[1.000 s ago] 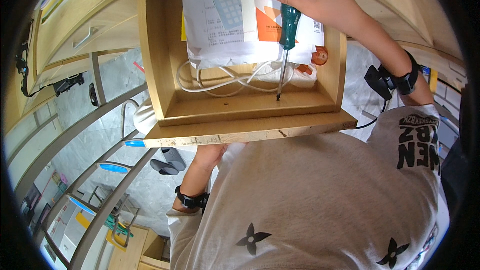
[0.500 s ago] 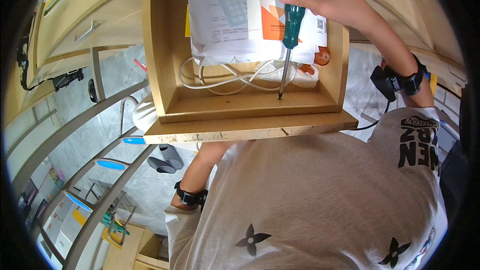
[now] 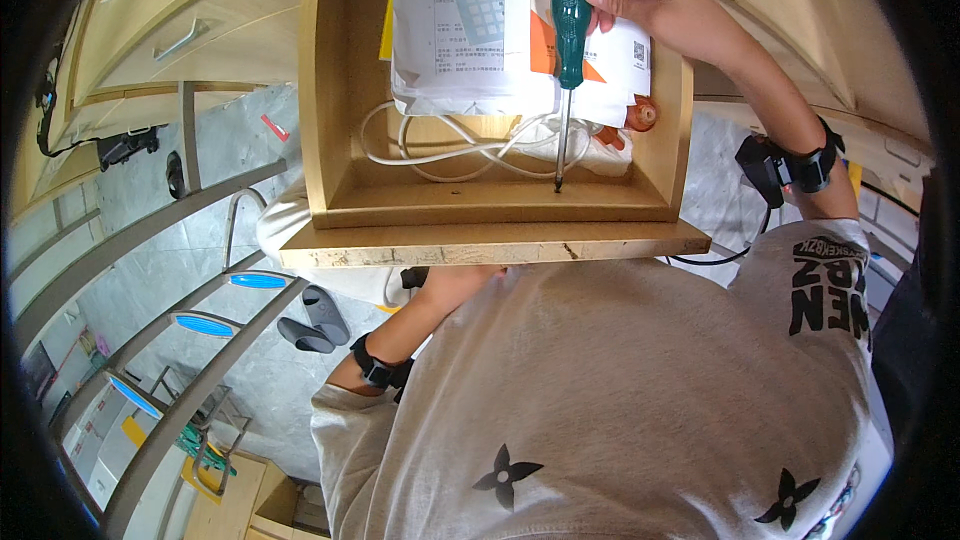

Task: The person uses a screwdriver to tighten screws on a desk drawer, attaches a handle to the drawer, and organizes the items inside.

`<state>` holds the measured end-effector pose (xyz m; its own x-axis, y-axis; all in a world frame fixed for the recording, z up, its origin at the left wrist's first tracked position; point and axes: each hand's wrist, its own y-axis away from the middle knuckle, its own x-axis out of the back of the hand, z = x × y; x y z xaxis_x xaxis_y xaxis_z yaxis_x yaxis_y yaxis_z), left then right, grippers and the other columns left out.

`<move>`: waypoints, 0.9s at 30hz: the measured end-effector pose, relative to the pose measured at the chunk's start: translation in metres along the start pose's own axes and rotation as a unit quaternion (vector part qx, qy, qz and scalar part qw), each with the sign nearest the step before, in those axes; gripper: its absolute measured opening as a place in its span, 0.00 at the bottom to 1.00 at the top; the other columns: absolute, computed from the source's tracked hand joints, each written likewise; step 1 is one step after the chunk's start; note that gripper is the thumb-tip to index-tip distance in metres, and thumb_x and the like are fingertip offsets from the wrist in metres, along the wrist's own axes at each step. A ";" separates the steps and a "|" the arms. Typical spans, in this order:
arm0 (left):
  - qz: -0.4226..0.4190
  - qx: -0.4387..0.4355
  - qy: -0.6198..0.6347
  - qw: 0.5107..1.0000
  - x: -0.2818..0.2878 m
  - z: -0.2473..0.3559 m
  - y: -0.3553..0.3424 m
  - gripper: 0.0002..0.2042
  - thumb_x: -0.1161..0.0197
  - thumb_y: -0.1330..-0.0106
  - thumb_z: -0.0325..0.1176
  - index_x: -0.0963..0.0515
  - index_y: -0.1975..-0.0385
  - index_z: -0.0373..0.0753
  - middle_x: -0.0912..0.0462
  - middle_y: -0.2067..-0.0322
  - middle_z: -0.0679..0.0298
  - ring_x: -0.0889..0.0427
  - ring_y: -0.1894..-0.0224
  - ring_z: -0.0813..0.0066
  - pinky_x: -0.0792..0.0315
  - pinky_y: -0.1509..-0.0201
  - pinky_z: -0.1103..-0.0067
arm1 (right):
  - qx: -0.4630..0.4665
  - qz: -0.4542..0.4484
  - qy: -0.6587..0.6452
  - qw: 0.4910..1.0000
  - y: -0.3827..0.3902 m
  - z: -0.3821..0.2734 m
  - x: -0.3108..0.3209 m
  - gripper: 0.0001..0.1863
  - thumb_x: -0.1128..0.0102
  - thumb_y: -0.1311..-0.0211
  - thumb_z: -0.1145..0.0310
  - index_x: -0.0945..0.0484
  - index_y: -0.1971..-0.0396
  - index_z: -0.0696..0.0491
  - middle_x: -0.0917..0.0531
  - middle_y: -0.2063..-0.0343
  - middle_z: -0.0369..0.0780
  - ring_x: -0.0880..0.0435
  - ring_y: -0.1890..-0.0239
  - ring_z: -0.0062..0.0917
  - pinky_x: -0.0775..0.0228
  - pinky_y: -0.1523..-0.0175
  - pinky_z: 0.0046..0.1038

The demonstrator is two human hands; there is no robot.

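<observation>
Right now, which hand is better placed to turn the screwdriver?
Probably the right hand: it grips the green-handled screwdriver, whose tip points down inside the drawer. The left hand is partly hidden below the front panel.

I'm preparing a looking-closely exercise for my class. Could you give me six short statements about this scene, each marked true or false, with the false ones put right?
1. The right hand holds a screwdriver. True.
2. The screwdriver's handle is red. False: it is green.
3. A white cable lies inside the drawer. True.
4. The papers are on the floor. False: the papers are in the drawer.
5. Grey slippers lie on the floor. True.
6. The left hand also grips the screwdriver. False: the left hand is apart from it, partly hidden near the drawer's front.
</observation>
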<state>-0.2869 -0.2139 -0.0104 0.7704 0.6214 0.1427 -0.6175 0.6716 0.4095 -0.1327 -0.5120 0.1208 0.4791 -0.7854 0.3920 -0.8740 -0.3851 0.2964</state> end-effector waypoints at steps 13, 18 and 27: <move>0.273 -0.153 -0.163 0.936 0.008 0.010 0.022 0.16 0.27 0.53 0.36 0.20 0.67 0.37 0.19 0.69 0.59 0.20 0.68 0.67 0.28 0.63 0.73 | 0.060 0.026 0.052 0.996 0.002 0.003 -0.001 0.17 0.52 0.36 0.78 0.31 0.47 0.56 0.23 0.60 0.39 0.25 0.58 0.23 0.33 0.51 0.21; 0.256 -0.314 -0.395 0.824 0.034 0.067 0.044 0.15 0.26 0.58 0.37 0.20 0.71 0.40 0.21 0.72 0.62 0.24 0.70 0.70 0.32 0.67 0.75 | 0.099 0.047 0.040 0.993 0.002 0.007 -0.001 0.17 0.51 0.36 0.79 0.30 0.47 0.57 0.22 0.59 0.39 0.25 0.57 0.21 0.33 0.52 0.20; 0.210 -0.304 -0.574 0.731 0.028 0.109 0.006 0.16 0.43 0.47 0.31 0.27 0.57 0.37 0.23 0.61 0.58 0.22 0.62 0.61 0.28 0.52 0.69 | 0.180 0.031 -0.190 0.965 -0.012 0.025 -0.016 0.18 0.53 0.40 0.85 0.30 0.48 0.62 0.24 0.51 0.41 0.25 0.51 0.22 0.33 0.48 0.19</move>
<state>-0.2516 -0.2359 0.0945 -0.0972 0.3100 0.9458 -0.5248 0.7915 -0.3133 -0.1321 -0.5065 0.0894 0.4202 -0.9069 0.0320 -0.9044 -0.4214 -0.0664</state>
